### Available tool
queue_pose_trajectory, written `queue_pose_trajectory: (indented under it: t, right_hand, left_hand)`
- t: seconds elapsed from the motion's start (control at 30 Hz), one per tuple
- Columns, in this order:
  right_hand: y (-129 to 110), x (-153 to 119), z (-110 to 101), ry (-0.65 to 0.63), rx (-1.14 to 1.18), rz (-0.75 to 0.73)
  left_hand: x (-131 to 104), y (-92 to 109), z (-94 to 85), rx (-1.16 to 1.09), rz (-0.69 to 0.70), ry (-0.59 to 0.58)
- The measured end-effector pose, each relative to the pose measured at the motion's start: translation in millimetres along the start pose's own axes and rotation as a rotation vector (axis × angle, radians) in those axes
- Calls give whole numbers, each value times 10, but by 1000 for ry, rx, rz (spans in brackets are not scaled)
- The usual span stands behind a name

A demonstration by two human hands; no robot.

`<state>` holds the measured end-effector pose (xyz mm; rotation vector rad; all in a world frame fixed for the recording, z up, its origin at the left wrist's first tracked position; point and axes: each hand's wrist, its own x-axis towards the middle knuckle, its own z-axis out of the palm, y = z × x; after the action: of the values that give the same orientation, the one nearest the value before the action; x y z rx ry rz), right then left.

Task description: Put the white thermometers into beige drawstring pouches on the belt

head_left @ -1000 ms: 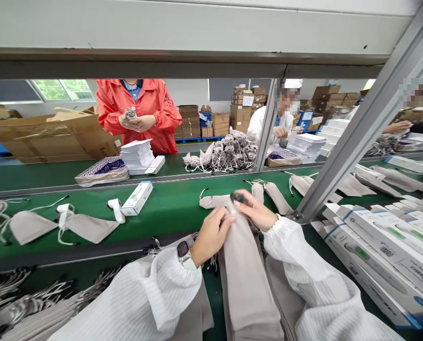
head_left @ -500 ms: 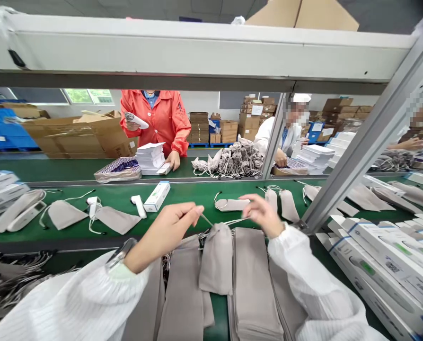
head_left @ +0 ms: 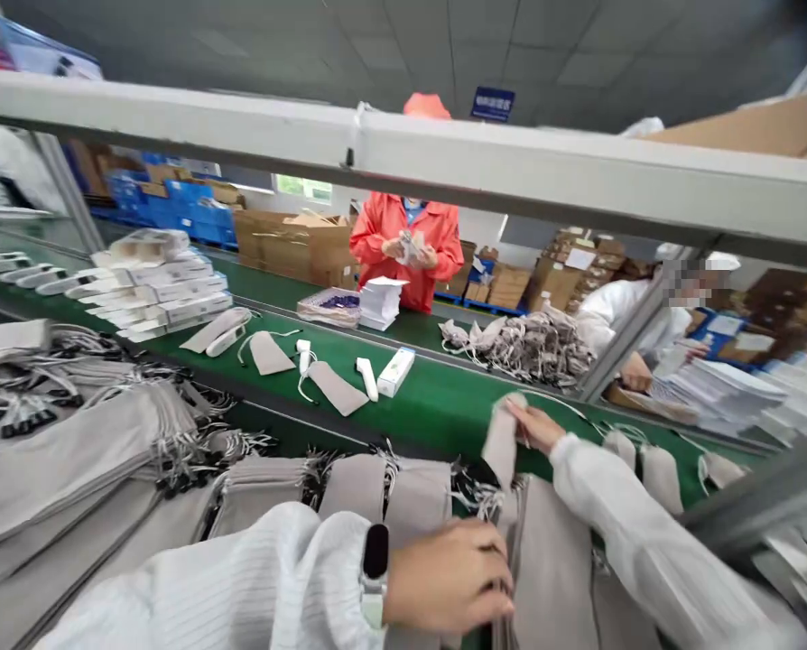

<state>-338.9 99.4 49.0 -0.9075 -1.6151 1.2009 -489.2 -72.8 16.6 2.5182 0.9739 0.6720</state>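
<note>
My right hand [head_left: 533, 424] holds a grey drawstring pouch [head_left: 502, 442] up over the near edge of the green conveyor belt [head_left: 437, 406]. Low in the view, my left hand [head_left: 452, 573] rests with curled fingers on a stack of flat grey pouches [head_left: 552, 569]. A dark watch sits on my left wrist. More rows of grey pouches [head_left: 106, 460] with bunched cords lie to the left in front of me.
On the belt lie a white thermometer [head_left: 367, 377], a white box [head_left: 396, 371], loose pouches [head_left: 334, 388] and stacked white boxes [head_left: 166, 293]. Across it stand a person in a red coat [head_left: 407, 248] and a person in white [head_left: 624, 316]. A metal frame bar [head_left: 444, 167] runs overhead.
The view has swung left and up. My left hand dropped from the pulled cord onto the pouch stack. My right hand carried the pouch out toward the belt.
</note>
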Motion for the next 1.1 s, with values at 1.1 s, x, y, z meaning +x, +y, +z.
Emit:
queue_pose_trajectory:
  t: [1.1]
  right_hand:
    - [194,-213,-381,501,-319,-313]
  left_hand:
    - [303,-299,906,275,76,-4]
